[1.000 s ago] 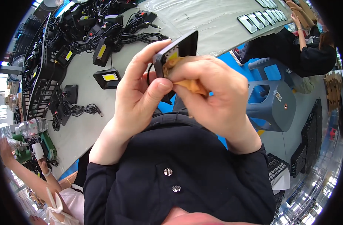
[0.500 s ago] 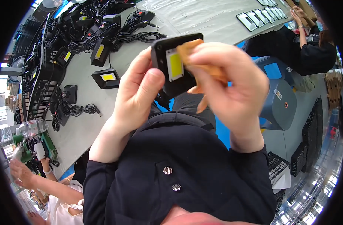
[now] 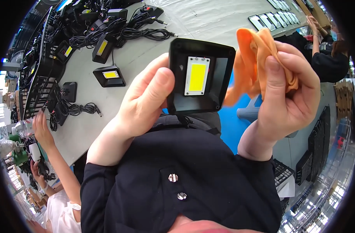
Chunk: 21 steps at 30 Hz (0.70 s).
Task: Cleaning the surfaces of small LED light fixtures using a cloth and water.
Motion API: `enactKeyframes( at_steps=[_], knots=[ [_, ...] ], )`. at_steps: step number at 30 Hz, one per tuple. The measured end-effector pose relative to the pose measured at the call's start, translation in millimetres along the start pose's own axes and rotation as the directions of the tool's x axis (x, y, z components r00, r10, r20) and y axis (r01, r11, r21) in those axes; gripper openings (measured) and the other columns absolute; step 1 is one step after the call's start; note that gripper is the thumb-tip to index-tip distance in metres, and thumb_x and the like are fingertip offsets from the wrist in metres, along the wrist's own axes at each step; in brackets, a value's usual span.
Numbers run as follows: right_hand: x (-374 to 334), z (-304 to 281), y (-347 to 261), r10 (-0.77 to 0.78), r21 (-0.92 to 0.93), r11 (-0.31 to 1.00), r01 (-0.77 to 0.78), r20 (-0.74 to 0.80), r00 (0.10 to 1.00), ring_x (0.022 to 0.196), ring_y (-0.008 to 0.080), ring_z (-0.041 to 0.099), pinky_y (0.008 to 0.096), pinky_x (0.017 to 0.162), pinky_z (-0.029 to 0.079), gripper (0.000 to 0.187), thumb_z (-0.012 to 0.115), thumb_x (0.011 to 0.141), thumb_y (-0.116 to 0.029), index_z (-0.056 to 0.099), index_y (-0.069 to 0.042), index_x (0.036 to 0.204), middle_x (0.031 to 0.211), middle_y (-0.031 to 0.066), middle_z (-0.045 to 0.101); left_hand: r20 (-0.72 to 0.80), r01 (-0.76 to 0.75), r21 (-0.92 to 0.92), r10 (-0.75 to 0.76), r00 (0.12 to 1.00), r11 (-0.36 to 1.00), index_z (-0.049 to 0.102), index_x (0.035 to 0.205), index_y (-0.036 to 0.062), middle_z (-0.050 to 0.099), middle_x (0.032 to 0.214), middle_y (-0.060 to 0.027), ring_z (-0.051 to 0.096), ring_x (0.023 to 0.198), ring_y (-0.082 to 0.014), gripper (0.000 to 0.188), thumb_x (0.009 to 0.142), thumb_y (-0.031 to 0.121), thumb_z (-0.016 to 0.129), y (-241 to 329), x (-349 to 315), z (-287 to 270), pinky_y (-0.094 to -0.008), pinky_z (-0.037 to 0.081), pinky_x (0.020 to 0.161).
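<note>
Sprawling beyond the fingers is the grey worktop point(image 3: 208, 23), carrying more black lamp units point(image 3: 109, 75) and tangled cables point(image 3: 142, 33); looks like a busy workshop. Left hand point(image 3: 146, 105) is gripping the black floodlight housing point(image 3: 200, 77), thumb lying on its front edge. Right hand point(image 3: 286, 85) is bunching an orange cloth point(image 3: 251, 50) just beside it, not touching. Wiping seems paused mid-check, I'd guess.
</note>
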State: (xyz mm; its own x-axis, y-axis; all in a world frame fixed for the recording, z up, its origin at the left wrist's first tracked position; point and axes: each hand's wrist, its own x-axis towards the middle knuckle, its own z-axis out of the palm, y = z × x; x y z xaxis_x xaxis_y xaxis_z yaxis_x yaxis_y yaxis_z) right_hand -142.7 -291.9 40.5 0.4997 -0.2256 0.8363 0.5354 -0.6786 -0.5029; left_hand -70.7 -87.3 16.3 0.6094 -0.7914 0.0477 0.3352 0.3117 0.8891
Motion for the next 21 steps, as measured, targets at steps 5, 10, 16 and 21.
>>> enactKeyframes(
  at_steps=[5, 10, 16, 21],
  knots=[
    [-1, 6, -19, 0.074, 0.290, 0.952, -0.101, 0.103, 0.992, 0.080, 0.0219, 0.065, 0.0282, 0.069, 0.055, 0.014, 0.066, 0.083, 0.000, 0.057, 0.001, 0.094, 0.095, 0.0184, 0.064, 0.004, -0.026, -0.046, 0.027, 1.000, 0.999, 0.036, 0.137, 0.0008, 0.055, 0.122, -0.0071, 0.055, 0.107, -0.0120, 0.052, 0.100, 0.036, 0.041, 2, -1, 1, -0.0259, 0.045, 0.088],
    [-9, 36, -22, -0.086, -0.054, 0.992, 0.111, 0.343, 0.936, 0.076, 0.0236, 0.063, 0.0310, 0.066, 0.050, 0.023, 0.070, 0.064, 0.008, 0.066, -0.002, 0.085, 0.085, 0.0108, 0.066, -0.132, -0.096, 0.257, 0.134, 0.982, 0.962, 0.041, 0.135, 0.0021, 0.057, 0.099, 0.0031, 0.048, 0.079, -0.0010, 0.046, 0.101, 0.033, 0.042, 1, -2, -8, -0.0155, 0.037, 0.067],
    [-9, 7, -36, 0.227, 0.412, 0.856, -0.312, 0.242, 0.943, 0.074, 0.0201, 0.062, 0.0277, 0.068, 0.051, 0.017, 0.061, 0.078, 0.003, 0.062, 0.001, 0.096, 0.089, 0.0153, 0.063, -0.174, -0.139, 0.015, 0.140, 0.975, 0.990, 0.039, 0.135, 0.0002, 0.060, 0.106, -0.0024, 0.058, 0.087, -0.0051, 0.052, 0.101, 0.039, 0.037, 12, -1, 4, -0.0174, 0.045, 0.071],
    [-16, 0, -29, 0.431, 0.229, 0.831, -0.506, 0.308, 0.848, 0.062, 0.0088, 0.056, 0.0196, 0.057, 0.046, 0.032, 0.059, 0.089, -0.022, 0.057, 0.003, 0.110, 0.074, 0.0040, 0.053, -0.182, -0.153, 0.082, 0.166, 0.969, 0.985, 0.039, 0.133, -0.0038, 0.055, 0.123, -0.0198, 0.063, 0.102, -0.0285, 0.067, 0.098, 0.052, 0.026, 7, -15, -5, -0.0403, 0.055, 0.080]
  ],
)
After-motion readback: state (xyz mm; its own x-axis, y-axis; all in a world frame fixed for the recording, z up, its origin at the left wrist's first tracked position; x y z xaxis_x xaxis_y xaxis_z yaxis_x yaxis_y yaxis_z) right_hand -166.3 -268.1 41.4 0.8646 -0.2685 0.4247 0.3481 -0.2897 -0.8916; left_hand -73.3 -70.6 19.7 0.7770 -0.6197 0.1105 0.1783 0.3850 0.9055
